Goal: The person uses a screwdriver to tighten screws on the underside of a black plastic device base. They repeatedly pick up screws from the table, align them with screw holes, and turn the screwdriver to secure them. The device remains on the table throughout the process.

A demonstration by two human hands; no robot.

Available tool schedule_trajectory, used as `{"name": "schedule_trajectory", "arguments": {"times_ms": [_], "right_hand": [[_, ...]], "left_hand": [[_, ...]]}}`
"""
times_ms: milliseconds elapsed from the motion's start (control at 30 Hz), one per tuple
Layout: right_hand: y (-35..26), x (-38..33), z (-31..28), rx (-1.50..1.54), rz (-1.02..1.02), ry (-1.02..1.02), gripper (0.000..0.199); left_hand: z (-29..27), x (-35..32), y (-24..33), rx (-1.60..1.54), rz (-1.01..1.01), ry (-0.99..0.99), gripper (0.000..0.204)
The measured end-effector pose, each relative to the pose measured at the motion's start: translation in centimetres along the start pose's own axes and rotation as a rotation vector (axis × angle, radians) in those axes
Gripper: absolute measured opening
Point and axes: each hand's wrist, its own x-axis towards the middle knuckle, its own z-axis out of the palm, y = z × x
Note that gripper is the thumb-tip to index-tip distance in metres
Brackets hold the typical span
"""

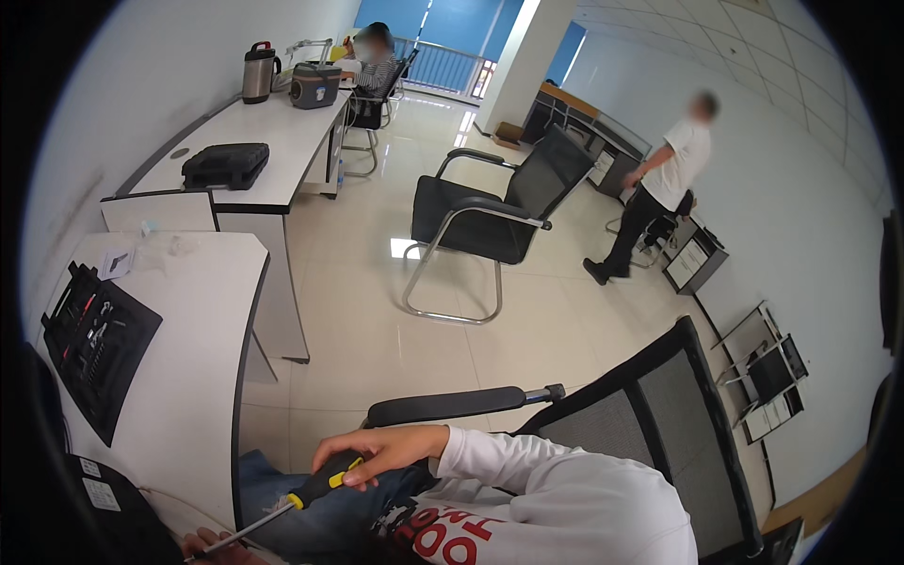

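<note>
My right hand (386, 454), at the end of a white sleeve, is closed around the black and yellow handle of a screwdriver (320, 482). Its long metal shaft slants down to the lower left. At the bottom edge my left hand (226, 549) has its fingers curled by the shaft's far end; the picture's edge cuts it off, so what it grips is hidden. Left of the hands, an open black tool case (102, 353) with metal sockets and small tools lies on the white desk (202, 325). A black device with white labels (104, 504) sits at the lower left.
A black mesh chair (650, 414) is behind me, its armrest (447, 406) beside my right arm. Another chair (508, 202) stands on the tiled floor. A closed black case (226, 167), a cooler bag (315, 87) and a steel jug (259, 75) rest on the farther desk. Two people are farther off.
</note>
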Motion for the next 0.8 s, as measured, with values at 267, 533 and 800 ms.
{"name": "schedule_trajectory", "arguments": {"times_ms": [267, 533, 800], "right_hand": [[0.1, -0.3, -0.6, -0.025, -0.008, 0.003, 0.036], [0.5, -0.6, -0.3, 0.005, -0.001, -0.014, 0.038], [1.0, 0.4, 0.2, 0.006, 0.016, -0.026, 0.042]], "left_hand": [[2.7, -1.2, 0.1, -0.094, 0.123, -0.002, 0.027], [3.8, -1.7, 1.0, -0.106, 0.063, 0.038, 0.026], [2.9, -1.3, 1.4, -0.149, 0.042, 0.001, 0.025]]}}
